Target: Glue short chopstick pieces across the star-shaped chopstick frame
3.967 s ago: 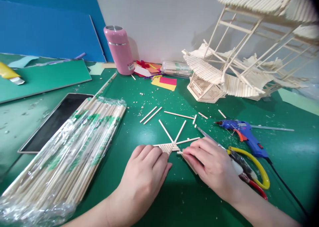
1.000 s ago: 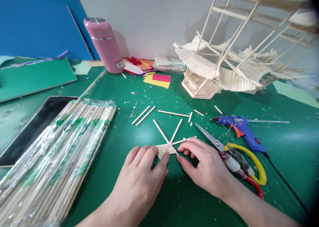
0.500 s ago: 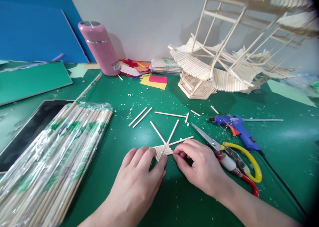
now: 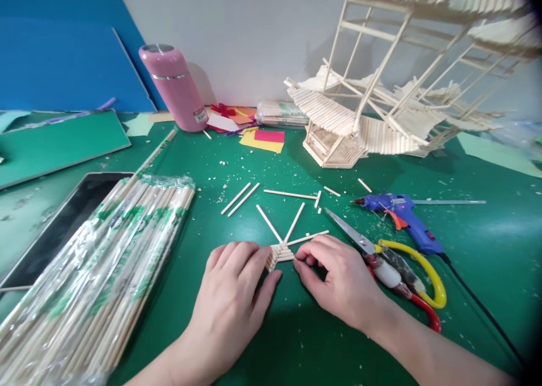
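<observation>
In front of me lies a small frame of wooden sticks [image 4: 284, 254], with short sticks laid side by side at its centre and long ones fanning out. My left hand [image 4: 235, 298] is at its left side, the index finger against the edge and the thumb apart below. At the right edge, the thumb and index finger of my right hand [image 4: 334, 273] are pinched together on the frame. The right hand partly covers one long stick [image 4: 309, 237]. Loose cut sticks [image 4: 243, 200] rest beyond the frame.
Scissors [image 4: 392, 267] and a blue glue gun [image 4: 400, 214] with its cord lie right. A plastic-wrapped stick bundle [image 4: 114, 273] overlaps a tablet-like device [image 4: 46, 233] on the left. Behind stand a pink bottle [image 4: 175, 92] and a stick-built pavilion model [image 4: 359, 109].
My left thumb has moved away from the frame's lower edge, and the left hand has shifted slightly. The right hand stays at the frame's right edge. The view has shifted a little.
</observation>
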Motion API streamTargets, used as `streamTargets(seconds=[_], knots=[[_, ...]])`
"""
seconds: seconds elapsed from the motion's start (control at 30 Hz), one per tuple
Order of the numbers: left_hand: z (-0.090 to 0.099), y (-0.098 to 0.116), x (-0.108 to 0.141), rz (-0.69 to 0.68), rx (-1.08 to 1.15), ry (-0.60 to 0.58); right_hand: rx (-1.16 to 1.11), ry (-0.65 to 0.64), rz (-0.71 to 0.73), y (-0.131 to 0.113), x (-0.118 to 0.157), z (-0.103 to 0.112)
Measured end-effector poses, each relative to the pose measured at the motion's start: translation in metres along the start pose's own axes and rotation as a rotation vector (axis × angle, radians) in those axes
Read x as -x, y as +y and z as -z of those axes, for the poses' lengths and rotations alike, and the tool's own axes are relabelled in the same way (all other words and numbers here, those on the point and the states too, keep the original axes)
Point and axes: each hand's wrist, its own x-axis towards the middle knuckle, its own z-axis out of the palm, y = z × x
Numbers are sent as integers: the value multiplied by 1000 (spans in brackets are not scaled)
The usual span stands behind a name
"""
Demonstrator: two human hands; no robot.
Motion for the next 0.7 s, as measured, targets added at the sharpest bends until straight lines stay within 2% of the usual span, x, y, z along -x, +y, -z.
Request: streamTargets(seconds=[0.43, 0.7], knots=[[4, 13, -16, 120, -107, -177, 51, 36, 49, 4, 3, -1], [3, 12, -22, 81, -42, -181, 46, 36, 64, 3, 2, -1]])
